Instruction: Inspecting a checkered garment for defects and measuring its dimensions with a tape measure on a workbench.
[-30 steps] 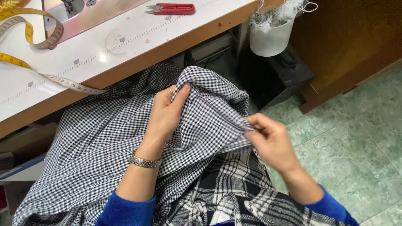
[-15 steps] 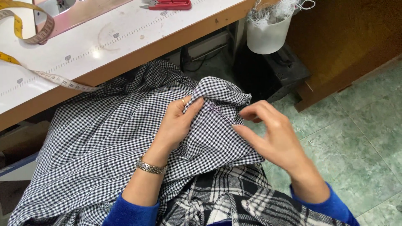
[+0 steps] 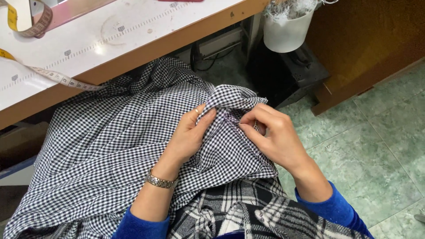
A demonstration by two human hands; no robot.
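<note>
My left hand [image 3: 188, 137] sits at the centre of the frame with the wrist bent up, a metal wristwatch [image 3: 161, 180] on it, and its thumb and forefinger are pinched closed on a bunched fold of the black-and-white gingham fabric [image 3: 102, 146]. My right hand [image 3: 274, 137] comes in from the lower right, fingers curled inward, their tips closed on the same raised fold just beside the left thumb, so the two hands almost meet over the crumpled peak of cloth. The rest of the gingham spreads across my lap toward the lower left, lying over a larger-checked plaid garment [image 3: 248, 217] at the bottom edge; blue sleeves [image 3: 336, 208] cover both forearms. Along the upper left runs a white worktable [image 3: 133, 31] with a wooden edge and a printed ruler strip, and a yellow measuring tape [image 3: 57, 77] trails over that edge. At the upper right a white bucket [image 3: 285, 33] stuffed with thread scraps hangs by the table corner. Green tiled floor [image 3: 367, 146] fills the right side, beside a brown wooden panel [image 3: 367, 48].
</note>
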